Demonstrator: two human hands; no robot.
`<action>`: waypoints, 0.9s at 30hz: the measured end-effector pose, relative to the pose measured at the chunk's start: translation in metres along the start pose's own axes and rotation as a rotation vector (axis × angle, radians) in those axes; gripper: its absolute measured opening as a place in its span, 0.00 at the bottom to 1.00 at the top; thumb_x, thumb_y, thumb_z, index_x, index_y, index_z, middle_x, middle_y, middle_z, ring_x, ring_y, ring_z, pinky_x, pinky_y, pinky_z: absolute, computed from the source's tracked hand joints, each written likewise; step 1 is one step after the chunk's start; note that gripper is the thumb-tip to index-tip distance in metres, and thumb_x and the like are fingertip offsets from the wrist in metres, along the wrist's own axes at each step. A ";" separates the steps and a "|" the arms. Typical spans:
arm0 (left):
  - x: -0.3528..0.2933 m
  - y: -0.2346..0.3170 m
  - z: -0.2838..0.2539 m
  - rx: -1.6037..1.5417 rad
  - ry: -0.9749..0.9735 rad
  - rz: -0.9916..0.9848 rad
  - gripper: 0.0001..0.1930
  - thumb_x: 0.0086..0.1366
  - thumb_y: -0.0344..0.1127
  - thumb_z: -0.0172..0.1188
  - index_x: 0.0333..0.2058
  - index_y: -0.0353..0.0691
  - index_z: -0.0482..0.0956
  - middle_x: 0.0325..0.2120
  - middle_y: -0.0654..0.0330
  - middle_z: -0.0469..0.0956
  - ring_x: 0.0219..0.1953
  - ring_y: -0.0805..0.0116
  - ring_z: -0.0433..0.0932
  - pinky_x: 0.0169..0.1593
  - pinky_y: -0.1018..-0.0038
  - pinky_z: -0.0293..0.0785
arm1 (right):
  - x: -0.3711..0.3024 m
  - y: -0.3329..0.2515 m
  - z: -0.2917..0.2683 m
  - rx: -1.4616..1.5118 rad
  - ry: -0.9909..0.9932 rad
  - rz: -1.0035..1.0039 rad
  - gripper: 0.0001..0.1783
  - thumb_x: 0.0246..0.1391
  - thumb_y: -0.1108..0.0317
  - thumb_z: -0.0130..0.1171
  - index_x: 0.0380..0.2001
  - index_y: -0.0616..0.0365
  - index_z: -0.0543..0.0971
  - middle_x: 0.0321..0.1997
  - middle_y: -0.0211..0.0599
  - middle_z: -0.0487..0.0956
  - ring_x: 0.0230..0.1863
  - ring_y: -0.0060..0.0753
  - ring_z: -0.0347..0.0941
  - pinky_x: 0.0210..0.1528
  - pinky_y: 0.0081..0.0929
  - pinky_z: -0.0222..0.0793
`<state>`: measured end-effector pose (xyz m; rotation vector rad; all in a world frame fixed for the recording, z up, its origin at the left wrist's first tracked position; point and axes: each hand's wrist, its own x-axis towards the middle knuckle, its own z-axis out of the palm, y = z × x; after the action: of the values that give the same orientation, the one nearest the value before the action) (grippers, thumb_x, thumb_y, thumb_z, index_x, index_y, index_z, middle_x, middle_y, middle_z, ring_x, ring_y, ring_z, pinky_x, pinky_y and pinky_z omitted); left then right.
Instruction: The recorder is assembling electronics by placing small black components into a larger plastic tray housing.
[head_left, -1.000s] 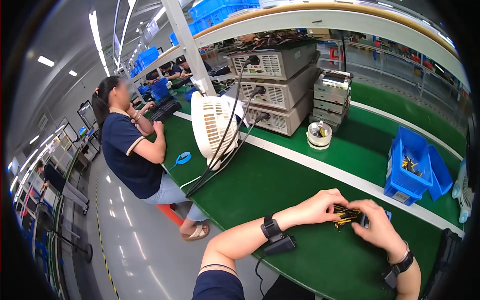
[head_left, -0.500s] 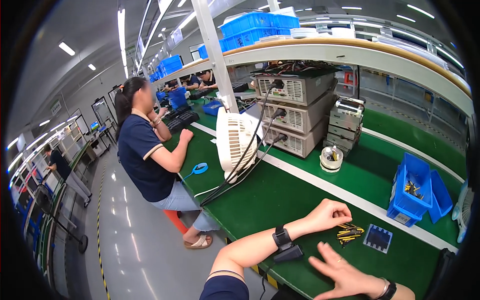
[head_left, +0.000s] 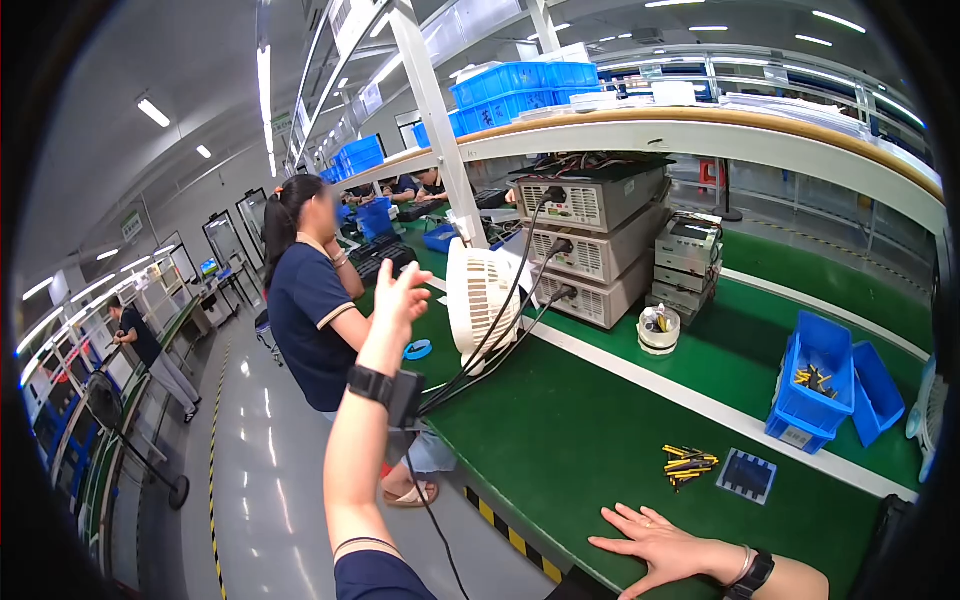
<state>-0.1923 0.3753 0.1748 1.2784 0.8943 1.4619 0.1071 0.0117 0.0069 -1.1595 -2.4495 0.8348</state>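
My left hand (head_left: 400, 296) is raised in the air in front of the white desk fan (head_left: 478, 300), fingers apart and nothing visible in it. Behind that hand sits a person in a dark blue shirt (head_left: 312, 280). My right hand (head_left: 655, 545) lies spread and palm down on the green tabletop (head_left: 560, 440) near its front edge. Beyond the right hand is a small pile of thin yellow-and-black parts (head_left: 690, 467). A flat, dark blue square piece with a pale notched border (head_left: 747, 476) lies just right of the pile.
Blue bins (head_left: 816, 375) with more yellow-and-black parts stand at the right. Grey instruments (head_left: 590, 250) are stacked at the back, beside a small white tub (head_left: 658, 330). Black cables (head_left: 500, 350) run past the fan. A blue tape roll (head_left: 418, 349) lies beyond my left wrist.
My left hand has left the parts pile, swung far left and up, and its fingers have opened. My right hand has lowered slightly onto the tabletop. The head view has shifted a little.
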 end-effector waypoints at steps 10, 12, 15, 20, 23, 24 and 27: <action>-0.102 -0.037 0.080 0.095 -0.718 -0.299 0.30 0.56 0.34 0.59 0.56 0.40 0.59 0.37 0.56 0.77 0.27 0.72 0.75 0.28 0.79 0.72 | -0.008 -0.001 0.001 0.005 0.012 0.055 0.55 0.31 0.40 0.70 0.64 0.47 0.60 0.71 0.53 0.43 0.71 0.56 0.34 0.69 0.51 0.29; -0.164 -0.054 0.118 0.174 -0.921 -0.331 0.34 0.60 0.36 0.56 0.63 0.42 0.51 0.36 0.58 0.78 0.27 0.75 0.75 0.30 0.80 0.73 | -0.002 -0.001 -0.001 0.017 0.006 0.055 0.55 0.31 0.40 0.70 0.64 0.46 0.60 0.71 0.52 0.43 0.71 0.56 0.34 0.69 0.51 0.29; -0.244 -0.082 0.155 0.080 -1.225 -0.465 0.34 0.63 0.41 0.58 0.64 0.43 0.52 0.26 0.65 0.78 0.24 0.82 0.73 0.27 0.83 0.71 | -0.001 -0.006 -0.005 -0.218 -0.037 0.003 0.49 0.35 0.50 0.74 0.59 0.58 0.63 0.68 0.58 0.46 0.70 0.56 0.43 0.65 0.44 0.50; -0.284 -0.114 0.203 -0.017 -1.424 -0.245 0.15 0.64 0.36 0.57 0.47 0.37 0.75 0.21 0.69 0.73 0.22 0.86 0.68 0.27 0.86 0.66 | -0.005 0.031 0.009 0.657 0.404 0.156 0.18 0.46 0.64 0.69 0.39 0.62 0.79 0.36 0.32 0.81 0.45 0.26 0.75 0.54 0.29 0.68; -0.277 -0.162 0.215 -0.298 -1.280 -0.301 0.10 0.64 0.40 0.58 0.36 0.40 0.78 0.21 0.71 0.72 0.20 0.86 0.64 0.24 0.84 0.62 | 0.000 0.029 0.002 0.646 0.356 0.094 0.12 0.47 0.67 0.66 0.36 0.59 0.82 0.40 0.34 0.82 0.45 0.28 0.76 0.55 0.29 0.68; -0.272 -0.161 0.211 -0.150 -1.261 -0.350 0.12 0.64 0.42 0.59 0.28 0.40 0.76 0.18 0.72 0.69 0.19 0.86 0.62 0.22 0.84 0.59 | 0.000 0.026 0.000 0.712 0.335 0.069 0.10 0.49 0.68 0.65 0.36 0.58 0.82 0.39 0.33 0.82 0.46 0.27 0.76 0.54 0.30 0.68; -0.270 -0.168 0.214 -0.211 -1.234 -0.457 0.17 0.63 0.41 0.60 0.18 0.42 0.68 0.14 0.75 0.62 0.18 0.86 0.57 0.21 0.82 0.52 | -0.009 0.035 -0.003 0.669 0.312 0.074 0.10 0.49 0.68 0.64 0.37 0.58 0.82 0.40 0.33 0.82 0.46 0.27 0.76 0.54 0.29 0.68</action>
<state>0.0464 0.1468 -0.0200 1.3690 0.1422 0.2285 0.1357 0.0235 -0.0125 -1.0204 -1.6817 1.2537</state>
